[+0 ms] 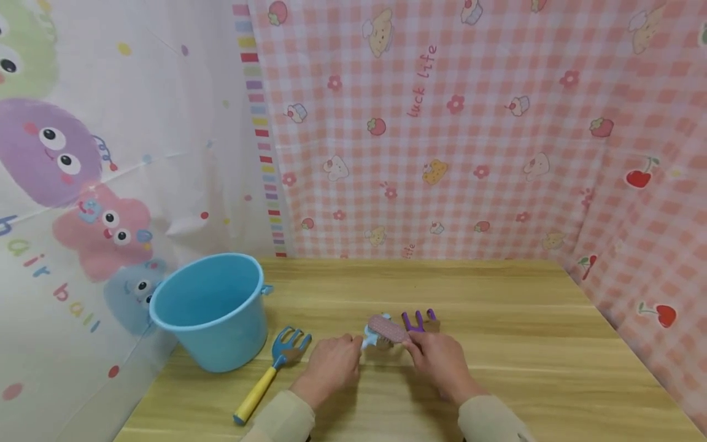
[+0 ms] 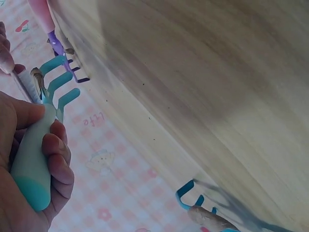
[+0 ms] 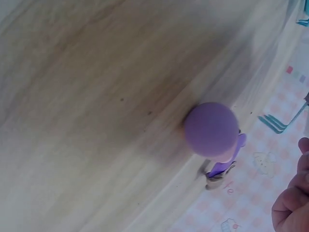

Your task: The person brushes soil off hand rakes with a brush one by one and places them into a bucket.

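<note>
My left hand [image 1: 334, 362] grips the pale handle [image 2: 35, 154] of a small toy rake [image 2: 60, 84] with teal tines. A brown, mud-like patch shows at the base of its tines. Pinched by my right hand [image 1: 444, 363] is an oval brush [image 1: 388, 328] with a pinkish back, laid over the rake's head; pale bristles face the rake in the left wrist view. Whether the bristles touch the brown patch is hard to tell. Beyond the right hand lies a purple toy rake [image 1: 418, 322], brown-smeared near its tines, its rounded handle end [image 3: 211, 129] facing the right wrist camera.
A light blue bucket [image 1: 221, 344] stands at the table's left. Between it and my left hand lies a blue toy rake [image 1: 283, 348] with a yellow handle and a brown patch. Patterned cloths [image 1: 431, 141] hang behind and beside the wooden table [image 1: 541, 368].
</note>
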Action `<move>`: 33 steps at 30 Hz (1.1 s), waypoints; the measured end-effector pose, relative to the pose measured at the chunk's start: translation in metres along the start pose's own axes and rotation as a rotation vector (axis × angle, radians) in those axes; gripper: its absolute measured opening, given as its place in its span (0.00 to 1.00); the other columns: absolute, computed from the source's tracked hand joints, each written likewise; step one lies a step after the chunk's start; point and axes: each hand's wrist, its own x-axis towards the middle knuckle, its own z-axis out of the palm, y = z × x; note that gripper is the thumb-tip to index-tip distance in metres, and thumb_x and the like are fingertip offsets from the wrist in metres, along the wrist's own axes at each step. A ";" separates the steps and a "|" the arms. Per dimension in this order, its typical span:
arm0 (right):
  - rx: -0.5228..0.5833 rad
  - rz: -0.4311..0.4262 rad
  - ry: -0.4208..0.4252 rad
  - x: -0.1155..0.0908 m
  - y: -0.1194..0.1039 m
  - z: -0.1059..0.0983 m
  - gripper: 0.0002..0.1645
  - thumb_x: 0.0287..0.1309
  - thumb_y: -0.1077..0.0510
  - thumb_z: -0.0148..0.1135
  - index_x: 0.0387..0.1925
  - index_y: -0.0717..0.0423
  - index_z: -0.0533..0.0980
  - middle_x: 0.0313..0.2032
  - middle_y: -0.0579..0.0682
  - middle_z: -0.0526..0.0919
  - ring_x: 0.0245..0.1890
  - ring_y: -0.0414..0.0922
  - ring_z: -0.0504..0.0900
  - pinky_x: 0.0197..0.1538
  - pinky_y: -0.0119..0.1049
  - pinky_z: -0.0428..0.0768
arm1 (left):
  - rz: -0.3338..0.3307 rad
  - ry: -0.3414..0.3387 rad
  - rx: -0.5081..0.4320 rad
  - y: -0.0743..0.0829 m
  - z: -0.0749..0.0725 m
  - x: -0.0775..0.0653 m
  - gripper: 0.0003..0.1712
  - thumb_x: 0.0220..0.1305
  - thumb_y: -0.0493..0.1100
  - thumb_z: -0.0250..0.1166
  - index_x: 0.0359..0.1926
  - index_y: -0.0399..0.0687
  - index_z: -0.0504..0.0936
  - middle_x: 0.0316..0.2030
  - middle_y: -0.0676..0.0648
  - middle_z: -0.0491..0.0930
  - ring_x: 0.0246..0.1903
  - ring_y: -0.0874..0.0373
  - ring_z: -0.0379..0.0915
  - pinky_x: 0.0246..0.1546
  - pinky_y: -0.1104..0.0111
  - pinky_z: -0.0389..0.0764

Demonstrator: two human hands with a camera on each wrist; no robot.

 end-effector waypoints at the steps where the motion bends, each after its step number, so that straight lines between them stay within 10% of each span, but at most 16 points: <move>1: -0.007 0.006 -0.001 0.000 0.001 0.001 0.08 0.61 0.52 0.67 0.35 0.51 0.84 0.27 0.47 0.85 0.25 0.50 0.82 0.29 0.47 0.78 | 0.001 0.000 -0.001 0.000 0.000 0.000 0.08 0.62 0.45 0.66 0.33 0.48 0.76 0.21 0.52 0.71 0.16 0.61 0.63 0.15 0.69 0.65; 33: 0.007 0.119 -0.034 0.006 0.010 0.012 0.14 0.65 0.51 0.64 0.45 0.56 0.83 0.36 0.55 0.87 0.32 0.57 0.85 0.32 0.50 0.80 | 0.019 0.041 -0.014 -0.005 0.001 -0.006 0.08 0.61 0.44 0.66 0.31 0.48 0.76 0.21 0.52 0.72 0.17 0.57 0.69 0.16 0.65 0.68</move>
